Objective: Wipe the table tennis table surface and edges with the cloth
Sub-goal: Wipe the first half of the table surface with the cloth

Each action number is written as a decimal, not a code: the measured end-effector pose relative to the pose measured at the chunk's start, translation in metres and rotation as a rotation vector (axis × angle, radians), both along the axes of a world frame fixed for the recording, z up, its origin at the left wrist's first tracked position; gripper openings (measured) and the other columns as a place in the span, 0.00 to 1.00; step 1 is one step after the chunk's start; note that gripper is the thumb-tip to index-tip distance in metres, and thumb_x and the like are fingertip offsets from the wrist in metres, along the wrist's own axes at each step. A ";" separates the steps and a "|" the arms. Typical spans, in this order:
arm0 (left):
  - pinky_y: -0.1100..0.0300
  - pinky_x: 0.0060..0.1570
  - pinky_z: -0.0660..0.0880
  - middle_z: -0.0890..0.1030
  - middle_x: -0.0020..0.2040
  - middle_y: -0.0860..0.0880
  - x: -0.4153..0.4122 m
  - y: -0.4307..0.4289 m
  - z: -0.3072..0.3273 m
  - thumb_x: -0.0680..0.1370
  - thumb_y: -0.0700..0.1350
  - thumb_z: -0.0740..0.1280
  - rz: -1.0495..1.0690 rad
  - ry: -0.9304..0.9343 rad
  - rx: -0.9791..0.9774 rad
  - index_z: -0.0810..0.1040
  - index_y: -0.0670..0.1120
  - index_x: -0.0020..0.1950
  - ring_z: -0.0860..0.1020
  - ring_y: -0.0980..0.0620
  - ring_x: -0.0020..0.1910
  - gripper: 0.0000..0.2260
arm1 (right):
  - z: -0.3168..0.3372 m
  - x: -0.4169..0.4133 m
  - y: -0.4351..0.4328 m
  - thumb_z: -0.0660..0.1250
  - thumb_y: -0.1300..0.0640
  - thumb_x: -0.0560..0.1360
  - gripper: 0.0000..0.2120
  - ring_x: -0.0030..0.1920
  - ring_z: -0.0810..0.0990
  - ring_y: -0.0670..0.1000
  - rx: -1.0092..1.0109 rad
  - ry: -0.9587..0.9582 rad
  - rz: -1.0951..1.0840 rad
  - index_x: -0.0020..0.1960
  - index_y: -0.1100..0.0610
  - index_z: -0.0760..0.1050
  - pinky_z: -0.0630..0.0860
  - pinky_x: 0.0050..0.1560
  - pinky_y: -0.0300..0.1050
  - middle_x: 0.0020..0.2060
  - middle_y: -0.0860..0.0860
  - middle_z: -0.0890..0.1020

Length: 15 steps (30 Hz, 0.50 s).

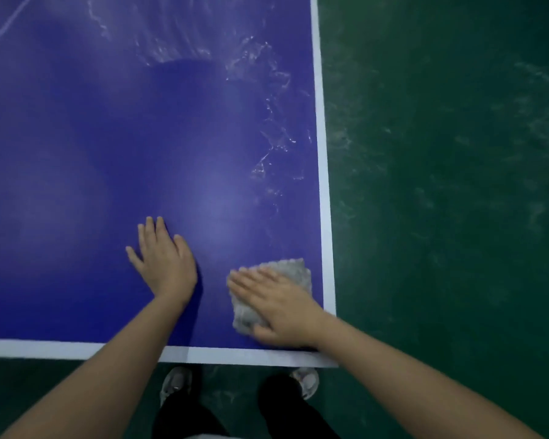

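Blue fills most of the view: the table tennis table (pixel 108 153), edged in white, with wet streaks (pixel 267 90) shining along its right side. Green floor (pixel 441 185) lies beyond the right and near edges. The left hand (pixel 164 259) rests flat on the blue surface, fingers straight and slightly spread. The right hand (pixel 279 305) presses flat, fingers straight and together, on the grey cloth (pixel 293 270), which lies bunched on the table's near right corner, just inside the white border. Two pale shoes (pixel 175 383) stand on the floor below the near edge.
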State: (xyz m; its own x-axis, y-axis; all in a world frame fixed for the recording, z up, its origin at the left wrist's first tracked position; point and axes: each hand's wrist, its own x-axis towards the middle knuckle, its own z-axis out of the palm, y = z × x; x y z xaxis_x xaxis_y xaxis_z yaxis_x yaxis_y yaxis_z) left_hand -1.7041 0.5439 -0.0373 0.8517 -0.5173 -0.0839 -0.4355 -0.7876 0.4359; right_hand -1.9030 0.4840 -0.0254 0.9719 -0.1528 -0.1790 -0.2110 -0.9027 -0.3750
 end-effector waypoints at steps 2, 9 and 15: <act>0.48 0.73 0.40 0.53 0.78 0.47 -0.012 0.001 -0.004 0.82 0.45 0.50 0.042 -0.021 0.061 0.53 0.42 0.77 0.48 0.50 0.77 0.23 | -0.001 0.009 -0.046 0.59 0.49 0.78 0.32 0.76 0.50 0.50 -0.041 0.006 -0.070 0.77 0.57 0.52 0.39 0.73 0.43 0.76 0.53 0.54; 0.43 0.72 0.43 0.49 0.78 0.47 -0.021 -0.004 -0.009 0.82 0.50 0.46 0.064 -0.143 0.244 0.46 0.45 0.77 0.47 0.48 0.77 0.25 | -0.007 0.027 -0.127 0.52 0.47 0.79 0.32 0.76 0.42 0.48 -0.145 0.046 -0.370 0.77 0.57 0.44 0.36 0.73 0.44 0.77 0.52 0.47; 0.43 0.72 0.44 0.49 0.78 0.48 -0.021 -0.003 -0.014 0.81 0.54 0.45 0.075 -0.162 0.272 0.46 0.46 0.78 0.46 0.49 0.77 0.26 | -0.010 0.004 -0.052 0.50 0.40 0.75 0.37 0.75 0.42 0.50 -0.158 -0.010 0.152 0.77 0.59 0.48 0.37 0.73 0.54 0.76 0.53 0.49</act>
State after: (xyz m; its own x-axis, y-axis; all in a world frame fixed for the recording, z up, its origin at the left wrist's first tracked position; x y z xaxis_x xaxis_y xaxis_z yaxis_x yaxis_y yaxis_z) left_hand -1.7251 0.5406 -0.0517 0.9001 -0.4300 -0.0705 -0.4186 -0.8982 0.1347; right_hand -1.8989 0.4322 -0.0357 0.9875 -0.0303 -0.1550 -0.0655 -0.9716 -0.2273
